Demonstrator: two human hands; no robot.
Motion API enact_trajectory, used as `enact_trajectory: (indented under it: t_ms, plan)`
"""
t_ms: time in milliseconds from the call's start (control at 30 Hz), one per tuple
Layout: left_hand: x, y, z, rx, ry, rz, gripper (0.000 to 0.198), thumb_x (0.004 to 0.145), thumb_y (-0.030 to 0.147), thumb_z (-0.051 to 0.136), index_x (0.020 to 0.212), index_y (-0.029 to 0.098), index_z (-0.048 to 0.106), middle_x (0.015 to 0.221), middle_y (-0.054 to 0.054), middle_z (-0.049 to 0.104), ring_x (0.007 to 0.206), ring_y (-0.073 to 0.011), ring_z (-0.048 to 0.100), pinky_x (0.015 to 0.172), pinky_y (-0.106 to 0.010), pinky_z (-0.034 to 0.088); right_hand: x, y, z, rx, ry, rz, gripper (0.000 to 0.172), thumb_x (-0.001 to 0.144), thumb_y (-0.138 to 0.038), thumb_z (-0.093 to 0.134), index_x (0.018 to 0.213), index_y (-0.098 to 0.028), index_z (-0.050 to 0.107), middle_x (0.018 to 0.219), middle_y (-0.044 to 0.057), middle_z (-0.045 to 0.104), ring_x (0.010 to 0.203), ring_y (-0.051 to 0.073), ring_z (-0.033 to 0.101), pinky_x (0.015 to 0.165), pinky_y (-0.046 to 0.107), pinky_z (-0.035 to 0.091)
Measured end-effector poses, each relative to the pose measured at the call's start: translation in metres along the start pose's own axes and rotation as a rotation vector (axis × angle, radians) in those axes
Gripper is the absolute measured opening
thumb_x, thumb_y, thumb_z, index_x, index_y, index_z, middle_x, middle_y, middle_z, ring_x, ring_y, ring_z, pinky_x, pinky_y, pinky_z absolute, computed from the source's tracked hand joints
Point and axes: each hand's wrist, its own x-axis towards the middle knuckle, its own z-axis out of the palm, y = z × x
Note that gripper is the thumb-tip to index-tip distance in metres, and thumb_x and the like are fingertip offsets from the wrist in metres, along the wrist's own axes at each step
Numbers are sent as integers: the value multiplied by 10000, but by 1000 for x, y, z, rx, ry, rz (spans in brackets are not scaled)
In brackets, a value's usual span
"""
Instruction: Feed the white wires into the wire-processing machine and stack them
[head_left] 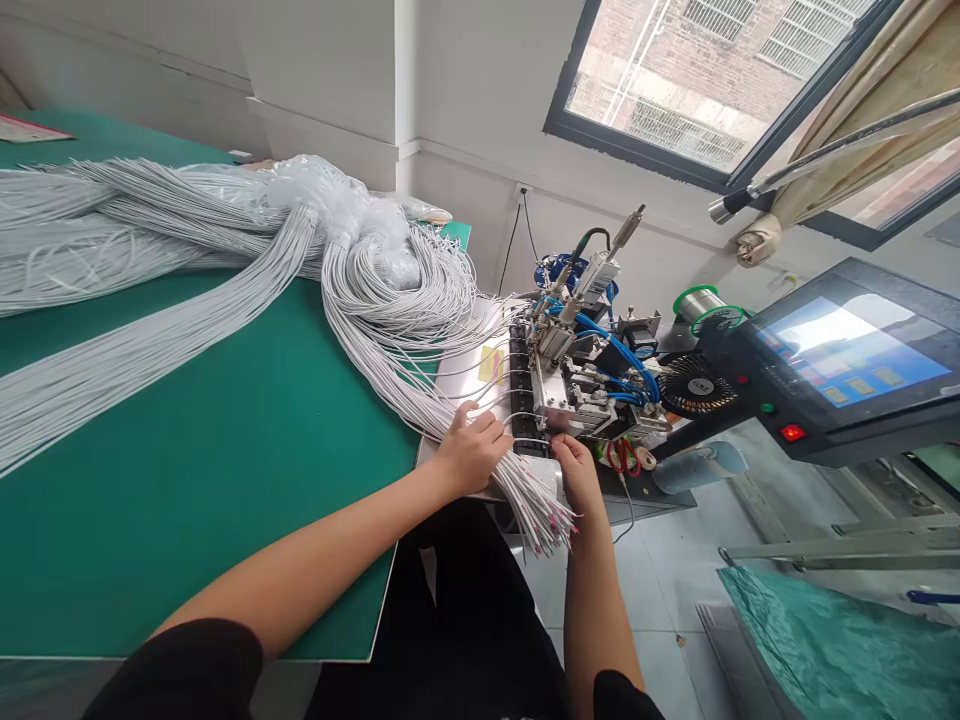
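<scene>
A thick bundle of thin white cables (pixel 405 385) runs from the green table to the machine, its loose ends, some with reddish tips, fanning out near my lap. My left hand (pixel 472 452) lies over this bundle with curled fingers, closed on a white cable at its fingertips. That single cable (pixel 531 440) crosses the black slotted feed strip (pixel 519 370) to my right hand (pixel 576 468). There, thumb and forefinger are pinched on the cable's end at the machine's front corner. Several other cables lie across the strip into the metal machine with blue air tubes (pixel 555 385).
On the green table (pixel 247 440) lie more cable bundles (pixel 150 220) and clear plastic wrap (pixel 322 195). Right of the machine are a solder wire spool (pixel 705 306), a black fan (pixel 694 385) and a touchscreen panel (pixel 855 350) with a red lit switch. A lamp arm (pixel 825 150) reaches in above.
</scene>
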Motion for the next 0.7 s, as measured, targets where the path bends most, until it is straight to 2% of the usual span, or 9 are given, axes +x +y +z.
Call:
enact_trajectory:
  t_ms: [133, 333, 567, 700]
  plan:
    - [0, 0, 1, 0, -5, -8, 280, 696, 106, 530, 937, 191, 643, 809, -55, 615, 863, -220, 543, 966, -472, 234, -2, 0, 6, 179, 20, 106, 283, 629, -375, 687, 577, -198, 473, 529, -61, 394, 493, 95, 322, 472, 227, 259]
    - [0, 0, 0, -20, -25, -20, 307, 653, 124, 560, 941, 191, 642, 831, -65, 626, 890, -236, 543, 974, -485, 225, -10, 6, 5, 203, 32, 132, 332, 643, -459, 723, 633, -187, 533, 531, -42, 472, 468, 101, 374, 462, 237, 304]
    - [-1, 0, -1, -16, 5, -21, 240, 719, 124, 540, 918, 188, 656, 817, -50, 632, 881, -222, 554, 974, -479, 229, -20, 23, -21, 130, 65, 79, 383, 695, -522, 711, 641, -184, 539, 507, -67, 382, 435, 67, 257, 419, 214, 191]
    - [-1, 0, 0, -14, 8, -24, 247, 723, 124, 543, 928, 192, 661, 852, -54, 636, 887, -220, 557, 977, -480, 236, -28, 17, -36, 74, 43, 46, 353, 737, -509, 691, 701, -173, 588, 538, -55, 396, 452, 71, 264, 420, 219, 186]
